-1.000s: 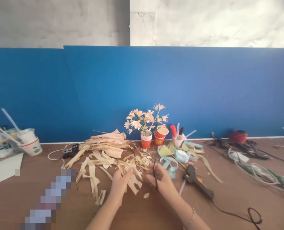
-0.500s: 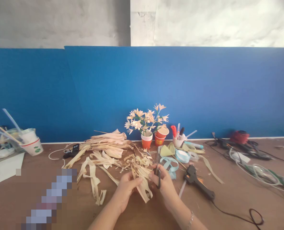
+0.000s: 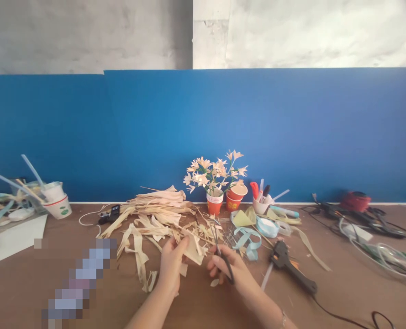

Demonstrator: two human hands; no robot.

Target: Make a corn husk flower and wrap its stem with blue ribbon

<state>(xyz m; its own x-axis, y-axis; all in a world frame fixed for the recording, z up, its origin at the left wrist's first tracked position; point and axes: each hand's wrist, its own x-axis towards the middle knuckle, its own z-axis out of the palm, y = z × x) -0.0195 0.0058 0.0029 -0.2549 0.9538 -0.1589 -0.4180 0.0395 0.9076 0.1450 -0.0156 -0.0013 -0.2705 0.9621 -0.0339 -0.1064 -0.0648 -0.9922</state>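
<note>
My left hand (image 3: 171, 262) pinches a pale piece of dried corn husk (image 3: 194, 251) between thumb and fingers, in front of the husk pile. Close by on the right, my right hand (image 3: 235, 269) is closed around dark-handled scissors (image 3: 227, 264), their blades pointing away from me. The blades are apart from the held husk. A small oval husk scrap (image 3: 215, 283) shows just below the right fingers. Behind both hands lies a heap of dried husks (image 3: 161, 201), with loose strips (image 3: 139, 256) to the left.
Husk flowers (image 3: 213, 171) stand in a paper cup (image 3: 214, 204) beside another red cup (image 3: 235, 201). A black glue gun (image 3: 292, 267) with its cord lies right of my hand, near blue ribbon (image 3: 250, 242). A white cup (image 3: 59, 208) stands left; cables (image 3: 377, 246) lie right.
My hands have moved apart, the left one going left with the husk. The scissors now tilt further leftward. The whole view has shifted slightly.
</note>
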